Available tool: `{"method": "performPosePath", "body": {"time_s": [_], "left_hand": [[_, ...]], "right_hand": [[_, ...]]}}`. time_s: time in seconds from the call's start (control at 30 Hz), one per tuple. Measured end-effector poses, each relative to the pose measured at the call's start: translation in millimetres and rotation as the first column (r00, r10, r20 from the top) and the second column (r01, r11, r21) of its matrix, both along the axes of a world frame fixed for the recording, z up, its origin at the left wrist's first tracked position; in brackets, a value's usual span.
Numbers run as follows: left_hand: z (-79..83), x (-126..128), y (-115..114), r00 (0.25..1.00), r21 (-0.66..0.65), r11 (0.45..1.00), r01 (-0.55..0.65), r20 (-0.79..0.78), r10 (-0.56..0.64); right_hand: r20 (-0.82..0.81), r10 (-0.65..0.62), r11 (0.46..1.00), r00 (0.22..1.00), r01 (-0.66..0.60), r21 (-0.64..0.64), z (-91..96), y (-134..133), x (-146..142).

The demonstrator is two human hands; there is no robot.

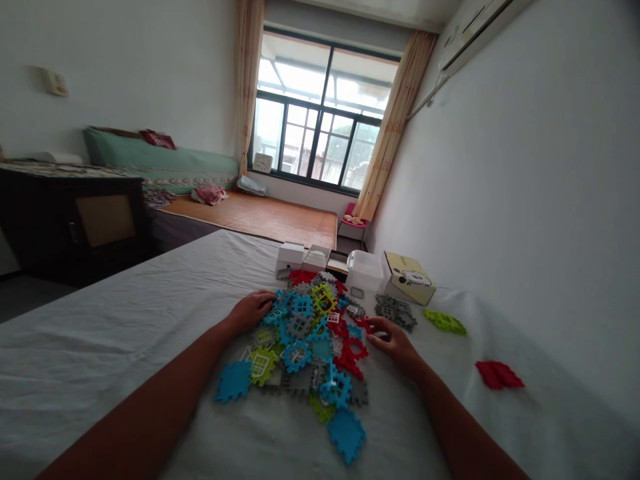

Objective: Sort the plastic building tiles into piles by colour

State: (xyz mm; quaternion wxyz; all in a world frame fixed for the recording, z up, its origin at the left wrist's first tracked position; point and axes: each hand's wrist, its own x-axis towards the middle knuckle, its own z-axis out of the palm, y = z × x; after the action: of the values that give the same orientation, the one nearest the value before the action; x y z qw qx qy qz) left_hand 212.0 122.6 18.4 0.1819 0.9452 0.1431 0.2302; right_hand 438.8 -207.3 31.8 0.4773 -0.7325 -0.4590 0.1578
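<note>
Both my bare forearms reach forward over a white sheet (100, 360) toward a heap of interlocking plastic tiles (305, 340) in blue, red, grey and yellow-green, lying between my hands. My left hand (253, 310) rests palm down, fingers loosely spread, on the heap's left edge, clamped on nothing. My right hand (395, 340) pinches a red tile (364, 325) between thumb and fingertips at the heap's right edge. Off to the right lie a red stack (499, 375), a green stack (445, 322) and a grey stack (396, 311). Beyond the heap stand small white boxes (303, 256), a clear tub (365, 270) and a yellow box (407, 277).
</note>
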Motion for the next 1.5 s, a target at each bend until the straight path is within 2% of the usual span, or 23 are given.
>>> {"method": "performPosePath", "body": {"time_s": [0.13, 0.2, 0.23, 0.3, 0.37, 0.4, 0.5, 0.53, 0.57, 0.6, 0.63, 0.83, 0.9, 0.97, 1.03, 1.13, 1.17, 1.23, 1.3, 1.33, 1.4, 1.43, 1.5], "left_hand": [[-4.2, 1.7, 6.4, 1.000, -0.014, 1.000, 0.008, 0.009, -0.008], [-5.7, 2.7, 9.1, 1.000, -0.023, 1.000, 0.012, 0.012, -0.012], [-6.2, 3.2, 10.0, 1.000, -0.022, 1.000, 0.015, 0.010, -0.015], [-6.5, 3.7, 10.7, 1.000, -0.011, 1.000, 0.017, 0.005, -0.017], [-5.8, 4.0, 10.2, 1.000, -0.002, 1.000, 0.015, 0.002, -0.015], [-5.3, 4.1, 9.7, 1.000, 0.002, 1.000, 0.013, 0.001, -0.013], [-3.4, 4.2, 8.1, 1.000, 0.006, 1.000, 0.011, -0.010, -0.011], [-2.9, 4.2, 7.7, 1.000, 0.006, 1.000, 0.008, -0.016, -0.008], [-2.4, 4.1, 7.3, 1.000, 0.005, 1.000, 0.005, -0.023, -0.005], [-1.9, 4.0, 7.0, 1.000, 0.001, 1.000, 0.000, -0.030, 0.000], [-1.4, 3.8, 6.7, 0.999, -0.004, 1.000, -0.005, -0.033, 0.005], [2.0, 2.1, 4.5, 1.000, -0.024, 1.000, -0.002, -0.028, 0.002], [2.1, 2.0, 4.5, 0.999, -0.014, 1.000, 0.001, -0.032, -0.001], [1.4, 2.2, 5.0, 0.999, -0.006, 1.000, 0.000, -0.035, 0.000], [0.2, 2.6, 5.7, 0.999, -0.005, 1.000, 0.000, -0.036, 0.000], [-2.2, 3.4, 6.8, 1.000, -0.004, 1.000, 0.005, -0.022, -0.005], [-3.0, 3.6, 7.1, 1.000, -0.003, 1.000, 0.005, -0.017, -0.005], [-4.2, 3.6, 7.4, 1.000, -0.008, 1.000, -0.003, -0.013, 0.003], [-4.8, 3.4, 7.1, 1.000, -0.021, 1.000, -0.010, -0.012, 0.009], [-4.8, 3.1, 6.7, 1.000, -0.026, 1.000, -0.010, -0.010, 0.010], [-4.3, 2.6, 5.8, 1.000, -0.025, 1.000, -0.003, -0.008, 0.003], [-4.0, 2.3, 5.3, 1.000, -0.019, 1.000, 0.000, -0.008, 0.000], [-3.4, 1.9, 4.6, 1.000, -0.003, 1.000, -0.001, -0.009, 0.001]], "right_hand": [[0.063, -0.146, 0.989, 0.987, 0.148, -0.028, -0.3, -9.1, 7.9], [0.190, -0.237, 0.968, 0.953, 0.249, -0.039, 0.1, -23.3, 19.9], [0.284, -0.296, 0.948, 0.912, 0.317, -0.031, 0.4, -34.4, 28.2], [0.480, -0.436, 0.875, 0.761, 0.483, 0.029, 0.6, -65.0, 48.0], [0.606, -0.570, 0.751, 0.555, 0.652, 0.110, -0.6, -103.8, 68.3], [0.634, -0.628, 0.665, 0.452, 0.734, 0.135, -2.2, -124.3, 77.1], [0.627, -0.751, 0.337, 0.207, 0.937, 0.094, -11.2, -176.2, 93.2], [0.614, -0.772, 0.244, 0.165, 0.969, 0.046, -15.1, -187.5, 95.1], [0.601, -0.785, 0.181, 0.148, 0.984, -0.007, -19.0, -195.3, 95.8], [0.590, -0.793, 0.150, 0.153, 0.987, -0.054, -22.6, -199.7, 95.7], [0.579, -0.797, 0.145, 0.170, 0.985, -0.090, -25.7, -201.3, 95.2], [0.545, -0.783, 0.215, 0.301, 0.952, -0.218, -36.8, -194.0, 96.1], [0.573, -0.766, 0.225, 0.292, 0.956, -0.187, -38.5, -193.2, 97.8], [0.620, -0.738, 0.271, 0.266, 0.958, -0.089, -38.4, -191.0, 99.4], [0.662, -0.701, 0.374, 0.264, 0.927, 0.026, -35.8, -184.0, 98.9], [0.683, -0.649, 0.559, 0.335, 0.819, 0.130, -27.2, -159.3, 86.4], [0.669, -0.633, 0.618, 0.390, 0.775, 0.133, -23.3, -146.9, 77.2], [0.589, -0.571, 0.744, 0.572, 0.663, 0.078, -14.8, -117.0, 50.9], [0.457, -0.399, 0.887, 0.794, 0.461, -0.025, -6.6, -83.2, 17.4], [0.403, -0.275, 0.941, 0.873, 0.331, -0.076, -3.0, -66.3, 0.2], [0.361, -0.081, 0.977, 0.929, 0.146, -0.156, 2.3, -35.7, -30.3], [0.372, -0.036, 0.976, 0.928, 0.112, -0.186, 4.0, -22.8, -42.1], [0.430, -0.034, 0.967, 0.902, 0.138, -0.213, 5.3, -3.3, -57.1]]}}
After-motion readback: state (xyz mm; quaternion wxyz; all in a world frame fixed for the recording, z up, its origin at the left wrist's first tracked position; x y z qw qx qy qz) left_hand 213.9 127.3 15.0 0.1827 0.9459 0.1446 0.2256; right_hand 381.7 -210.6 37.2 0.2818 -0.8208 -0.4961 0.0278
